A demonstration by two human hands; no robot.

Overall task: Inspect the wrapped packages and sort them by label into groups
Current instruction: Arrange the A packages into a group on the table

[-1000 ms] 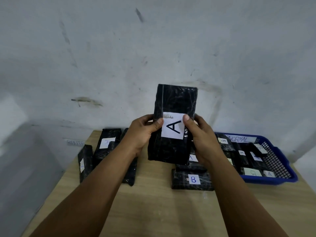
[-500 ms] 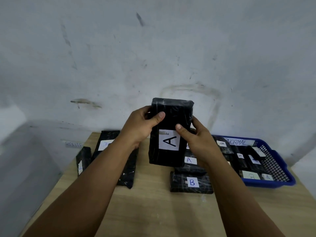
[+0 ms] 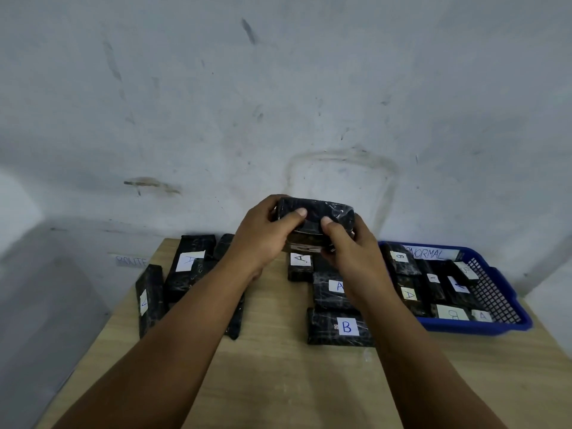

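Here, nearest, a B-labelled package (image 3: 340, 328) lay on the table (image 3: 278, 382), below and toward the viewer from the grip. Just under the grip lay two A-labelled packages (image 3: 332, 289). Both hands, left hand (image 3: 263, 235) and right hand (image 3: 348, 246), clasped the held package (image 3: 314, 215) at its ends, thumbs curled over, long axis crosswise. Its label was barely visible. The A packages looked closer to the right hand.

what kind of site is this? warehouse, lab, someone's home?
Probably a small parcel-sorting station, not a home: black film-wrapped packages with lettered paper labels lie grouped on a light wooden table, beside a blue plastic mesh basket tagged "NORMAL", against a bare scuffed wall.
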